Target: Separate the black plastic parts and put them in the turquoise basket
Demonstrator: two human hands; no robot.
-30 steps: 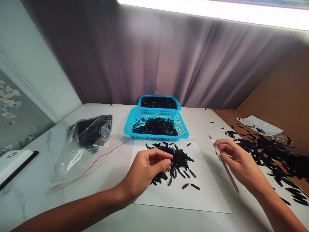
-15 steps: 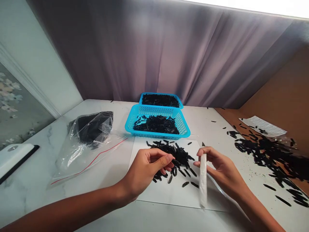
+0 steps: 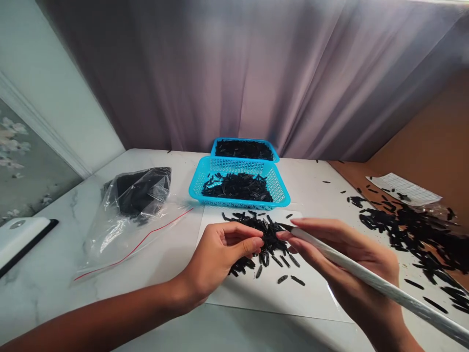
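My left hand (image 3: 227, 249) is closed in a pinch over a loose pile of small black elongated rubbery-looking pieces (image 3: 270, 234). What lies between its thumb and forefinger is too small to make out. In my right hand (image 3: 344, 254) is a slim knife (image 3: 370, 278) with a long, white-wrapped handle. Its short dark pointed blade aims left, just short of the left fingertips, above the pile. Under both hands lies a white sheet (image 3: 242, 296) carrying the pile.
Two blue plastic baskets (image 3: 284, 198) with black pieces stand behind the sheet. On the left lies a clear zip bag (image 3: 120, 244) of black material, beside a white device (image 3: 24, 239). Many more black pieces (image 3: 406, 234) spread across the right side near brown board (image 3: 432, 132).
My right hand has turned and moved left toward my left hand. The knife has swung from pointing upright to pointing left. My left hand has barely moved.
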